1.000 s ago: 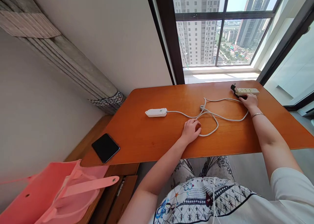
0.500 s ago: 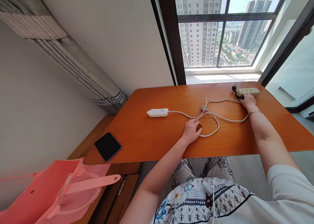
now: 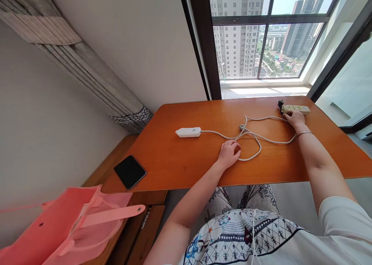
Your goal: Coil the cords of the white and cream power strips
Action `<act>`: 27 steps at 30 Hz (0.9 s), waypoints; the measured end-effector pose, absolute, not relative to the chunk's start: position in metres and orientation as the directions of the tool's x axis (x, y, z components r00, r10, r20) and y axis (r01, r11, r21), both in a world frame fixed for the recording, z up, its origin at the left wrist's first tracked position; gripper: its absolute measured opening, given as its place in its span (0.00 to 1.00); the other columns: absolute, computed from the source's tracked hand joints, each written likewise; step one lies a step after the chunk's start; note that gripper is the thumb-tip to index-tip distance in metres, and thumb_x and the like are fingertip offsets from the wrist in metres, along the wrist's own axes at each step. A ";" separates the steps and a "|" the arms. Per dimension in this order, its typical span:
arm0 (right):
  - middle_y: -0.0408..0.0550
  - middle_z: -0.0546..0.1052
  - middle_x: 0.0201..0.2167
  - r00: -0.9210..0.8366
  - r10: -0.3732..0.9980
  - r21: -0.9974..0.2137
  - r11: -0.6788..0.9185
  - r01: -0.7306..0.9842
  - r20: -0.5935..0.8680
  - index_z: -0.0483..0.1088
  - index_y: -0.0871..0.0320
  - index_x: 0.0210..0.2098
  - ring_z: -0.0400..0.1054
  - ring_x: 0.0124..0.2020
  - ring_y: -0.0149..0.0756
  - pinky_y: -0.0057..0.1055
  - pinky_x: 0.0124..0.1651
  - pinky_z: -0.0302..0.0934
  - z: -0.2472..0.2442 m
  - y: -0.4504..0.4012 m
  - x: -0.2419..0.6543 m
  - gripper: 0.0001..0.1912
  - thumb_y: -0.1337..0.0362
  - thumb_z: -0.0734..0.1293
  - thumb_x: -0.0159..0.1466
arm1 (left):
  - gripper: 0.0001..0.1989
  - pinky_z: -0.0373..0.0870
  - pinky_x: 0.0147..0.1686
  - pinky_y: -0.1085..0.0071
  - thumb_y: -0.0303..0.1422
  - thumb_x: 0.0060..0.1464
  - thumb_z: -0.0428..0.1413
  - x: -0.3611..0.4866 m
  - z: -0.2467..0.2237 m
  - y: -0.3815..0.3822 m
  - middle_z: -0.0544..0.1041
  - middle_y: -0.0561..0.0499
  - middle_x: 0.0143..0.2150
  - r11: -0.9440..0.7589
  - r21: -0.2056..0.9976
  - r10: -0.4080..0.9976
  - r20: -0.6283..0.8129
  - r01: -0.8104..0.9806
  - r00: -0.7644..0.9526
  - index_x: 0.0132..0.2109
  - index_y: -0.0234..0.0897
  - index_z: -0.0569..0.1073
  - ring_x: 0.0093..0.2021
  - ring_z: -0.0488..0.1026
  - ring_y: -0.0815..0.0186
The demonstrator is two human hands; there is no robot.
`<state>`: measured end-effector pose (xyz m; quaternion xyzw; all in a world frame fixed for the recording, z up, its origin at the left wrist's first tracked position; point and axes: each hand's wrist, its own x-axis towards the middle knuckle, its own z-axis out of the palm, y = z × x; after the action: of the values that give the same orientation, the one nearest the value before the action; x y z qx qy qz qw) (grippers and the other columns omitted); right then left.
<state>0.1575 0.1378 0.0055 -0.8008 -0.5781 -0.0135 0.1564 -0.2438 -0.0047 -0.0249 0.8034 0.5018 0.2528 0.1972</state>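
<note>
Power strip (image 3: 302,109) lies far right, just beyond right hand (image 3: 295,119); left hand (image 3: 229,154) loosely curled at white cable (image 3: 276,141); both grips unclear.

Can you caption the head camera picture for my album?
On a wooden table, the left hand rests by a looped white cable, the right hand at a cream power strip.
</note>
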 end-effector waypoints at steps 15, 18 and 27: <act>0.55 0.78 0.45 -0.327 0.943 -0.185 0.333 0.924 0.064 0.74 0.58 0.46 0.74 0.44 0.40 0.32 0.46 0.63 -0.006 -0.004 0.020 0.13 0.59 0.60 0.72 | 0.14 0.69 0.59 0.55 0.18 0.51 0.53 -0.246 -0.037 0.003 0.77 0.44 0.49 -0.463 0.669 0.886 0.354 0.582 0.299 0.40 0.37 0.77 0.54 0.73 0.56; 0.56 0.78 0.43 -0.321 0.934 -0.221 0.351 0.910 0.159 0.73 0.58 0.43 0.74 0.42 0.41 0.32 0.44 0.63 0.000 -0.015 0.019 0.15 0.60 0.56 0.74 | 0.18 0.73 0.54 0.60 0.14 0.47 0.49 -0.256 -0.033 0.007 0.75 0.44 0.50 -0.439 0.745 0.898 0.385 0.502 0.214 0.39 0.37 0.76 0.50 0.76 0.60; 0.45 0.73 0.28 0.040 0.810 -0.654 0.442 0.614 0.585 0.72 0.55 0.40 0.64 0.28 0.35 0.31 0.32 0.58 0.055 -0.051 0.027 0.17 0.48 0.61 0.70 | 0.12 0.72 0.36 0.70 0.27 0.50 0.57 -0.283 0.013 -0.013 0.77 0.50 0.37 -0.185 0.972 0.947 0.138 0.143 0.289 0.44 0.36 0.72 0.31 0.74 0.69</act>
<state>0.0274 -0.0515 0.0546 -0.5189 -0.6859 0.0977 0.5007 -0.2827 -0.0127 0.0131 0.6449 0.4227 0.4202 0.4783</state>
